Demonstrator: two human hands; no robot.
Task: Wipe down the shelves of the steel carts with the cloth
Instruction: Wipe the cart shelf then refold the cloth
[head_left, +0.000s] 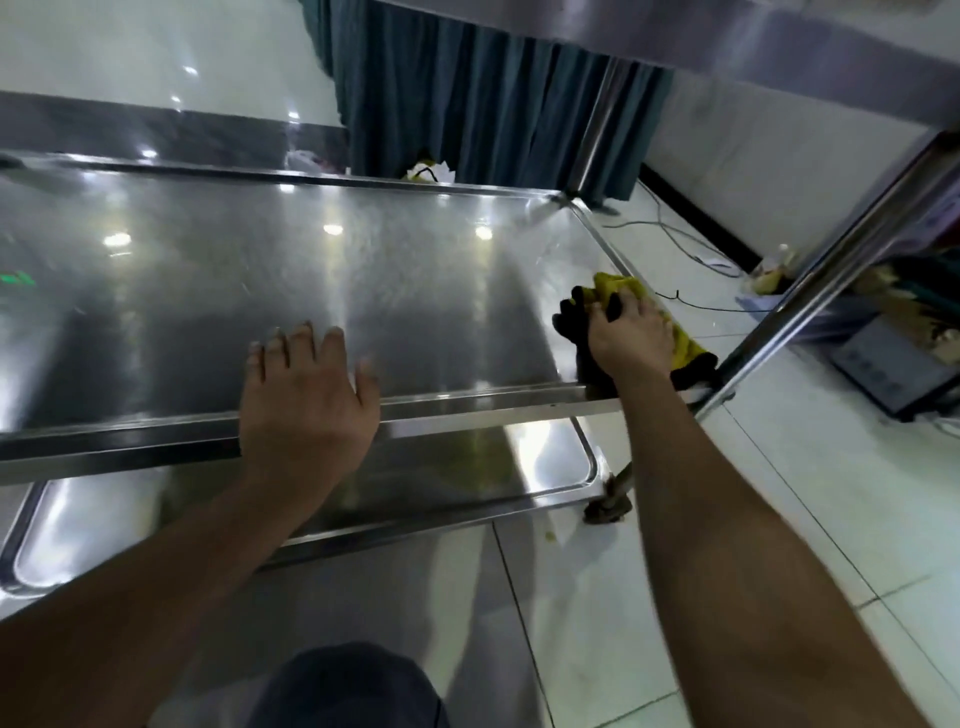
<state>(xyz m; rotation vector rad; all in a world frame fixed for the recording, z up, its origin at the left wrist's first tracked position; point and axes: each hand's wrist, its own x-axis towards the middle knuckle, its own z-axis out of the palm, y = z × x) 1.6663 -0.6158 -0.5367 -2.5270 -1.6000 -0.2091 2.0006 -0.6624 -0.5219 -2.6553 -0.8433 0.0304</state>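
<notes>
Steel cart middle shelf (260, 291) spanned the frame centre, shiny, rimmed. Lower shelf (467, 467) showed beneath, lower centre. Yellow-and-black cloth (618, 288), bunched, lay at the shelf's right edge, possibly overhanging it.

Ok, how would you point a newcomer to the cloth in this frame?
Start at the wide steel cart shelf filling the picture and follow it to its near right corner. There the right hand grips a crumpled yellow and black cloth, the only soft, coloured thing on the bare metal.

commercial kitchen: steel cart (467, 402), tiled floor (675, 597).
</notes>
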